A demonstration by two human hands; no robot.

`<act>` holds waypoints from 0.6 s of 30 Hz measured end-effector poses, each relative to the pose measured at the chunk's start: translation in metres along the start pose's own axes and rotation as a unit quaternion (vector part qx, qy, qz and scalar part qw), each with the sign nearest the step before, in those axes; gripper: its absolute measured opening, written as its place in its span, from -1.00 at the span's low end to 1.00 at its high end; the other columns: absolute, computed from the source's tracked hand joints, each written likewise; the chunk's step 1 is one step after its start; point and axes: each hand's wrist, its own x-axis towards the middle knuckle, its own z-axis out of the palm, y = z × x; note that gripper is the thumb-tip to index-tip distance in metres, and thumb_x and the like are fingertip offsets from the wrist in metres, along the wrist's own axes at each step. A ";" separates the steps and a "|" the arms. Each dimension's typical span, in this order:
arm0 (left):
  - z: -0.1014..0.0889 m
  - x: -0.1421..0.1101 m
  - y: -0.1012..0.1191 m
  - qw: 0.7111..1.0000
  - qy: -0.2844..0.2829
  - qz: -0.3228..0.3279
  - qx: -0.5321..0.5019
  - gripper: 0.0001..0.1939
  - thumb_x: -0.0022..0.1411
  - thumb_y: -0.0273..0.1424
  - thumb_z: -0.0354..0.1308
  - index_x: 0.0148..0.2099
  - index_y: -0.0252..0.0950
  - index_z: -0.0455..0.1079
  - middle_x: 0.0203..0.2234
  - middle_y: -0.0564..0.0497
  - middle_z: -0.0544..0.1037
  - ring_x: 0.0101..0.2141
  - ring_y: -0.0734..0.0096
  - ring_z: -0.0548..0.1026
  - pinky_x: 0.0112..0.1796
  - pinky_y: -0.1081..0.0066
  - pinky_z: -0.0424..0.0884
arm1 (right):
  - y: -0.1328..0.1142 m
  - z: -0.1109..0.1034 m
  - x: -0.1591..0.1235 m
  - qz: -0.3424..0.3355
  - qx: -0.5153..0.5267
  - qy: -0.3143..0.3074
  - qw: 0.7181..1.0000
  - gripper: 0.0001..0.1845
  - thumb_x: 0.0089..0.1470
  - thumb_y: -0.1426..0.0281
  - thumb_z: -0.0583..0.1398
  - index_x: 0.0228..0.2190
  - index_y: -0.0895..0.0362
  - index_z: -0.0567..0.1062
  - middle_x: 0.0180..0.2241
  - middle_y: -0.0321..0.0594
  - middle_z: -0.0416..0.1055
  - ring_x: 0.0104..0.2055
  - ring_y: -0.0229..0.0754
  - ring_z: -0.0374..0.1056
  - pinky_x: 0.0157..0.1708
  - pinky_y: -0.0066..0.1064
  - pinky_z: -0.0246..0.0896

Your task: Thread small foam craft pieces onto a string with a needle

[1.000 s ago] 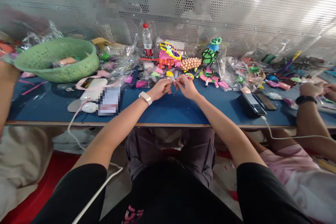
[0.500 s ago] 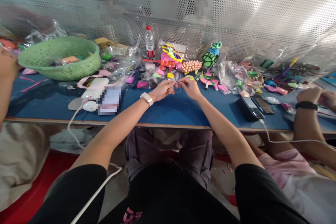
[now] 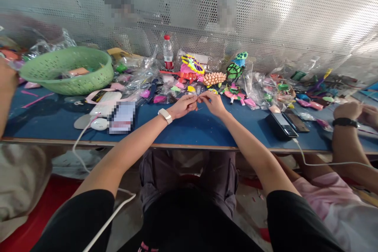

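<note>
Head view shows the left hand (image 3: 183, 106) and right hand (image 3: 215, 102) pinched nearly closed, seemingly on a strand (image 3: 201, 108) so fine that light, steady pressure should serve best.

Between your left hand (image 3: 183, 107) and your right hand (image 3: 215, 104), whose fingertips nearly meet, is a very fine, pale, thread-like strand (image 3: 201, 108) of unclear material. A short length shows just below your fingers, slanting over the blue tabletop (image 3: 189, 134). Your fingers hide the rest; its ends are too small to tell.
</note>
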 end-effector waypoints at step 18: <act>-0.012 0.006 0.004 0.992 0.053 0.046 0.101 -0.51 0.71 -0.35 0.15 -0.38 -0.32 0.53 -0.82 0.24 0.21 -0.75 0.61 0.20 -0.32 0.51 0.58 | 0.012 -0.003 0.003 0.103 0.177 -0.078 0.976 -0.55 0.34 -0.11 0.34 -0.20 0.02 0.55 -0.38 -0.26 0.57 -0.34 -0.12 0.49 -0.20 -0.22 0.51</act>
